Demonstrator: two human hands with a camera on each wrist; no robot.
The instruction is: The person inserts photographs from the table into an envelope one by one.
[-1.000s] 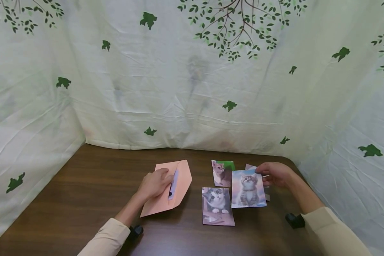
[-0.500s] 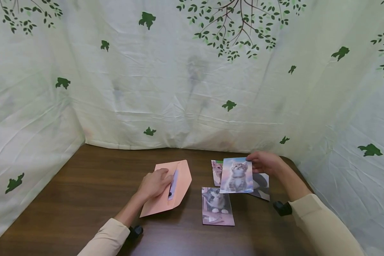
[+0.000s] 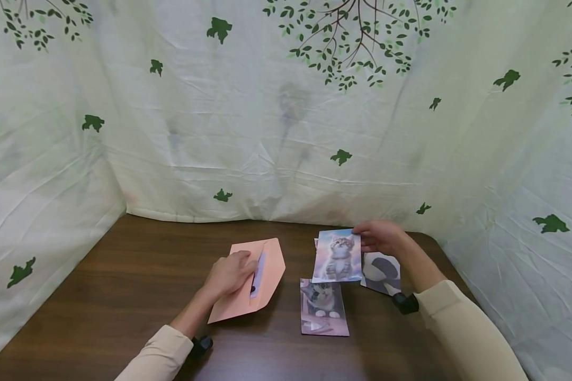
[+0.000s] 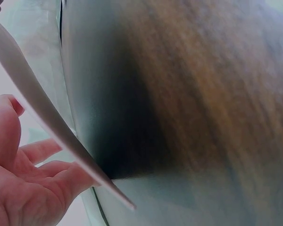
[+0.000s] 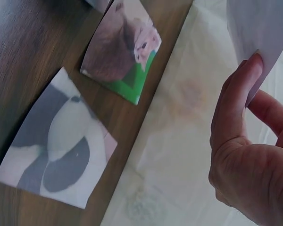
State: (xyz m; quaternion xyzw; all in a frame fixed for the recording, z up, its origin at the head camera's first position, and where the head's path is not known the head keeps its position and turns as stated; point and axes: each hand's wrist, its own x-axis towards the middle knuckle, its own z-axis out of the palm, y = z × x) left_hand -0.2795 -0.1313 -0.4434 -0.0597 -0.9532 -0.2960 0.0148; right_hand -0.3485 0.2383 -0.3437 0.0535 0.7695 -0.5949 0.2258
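Observation:
My left hand (image 3: 230,275) grips a peach envelope (image 3: 273,275) tilted up off the table, thumb on top. A light purple card (image 3: 258,278) shows through the envelope's opening. From its top right corner, my right hand (image 3: 380,238) pinches a photo of a striped kitten on a pastel background (image 3: 337,258). This photo hangs above a cat photo with a green corner (image 5: 114,54), nearly hiding it in the head view. Just in front lies a grey-and-white kitten photo (image 3: 325,315). Below my right hand is a photo with dark and white patches (image 3: 381,271).
The brown wooden table (image 3: 138,286) carries everything. A white cloth (image 3: 286,132) with green leaf prints hangs behind the table and along both sides. Black wrist devices (image 3: 202,345) sit near both cuffs.
My right hand has carried the striped kitten photo left and toward the back, uncovering the dark-and-white photo and covering the green-cornered one. My left hand and the envelope stay in place.

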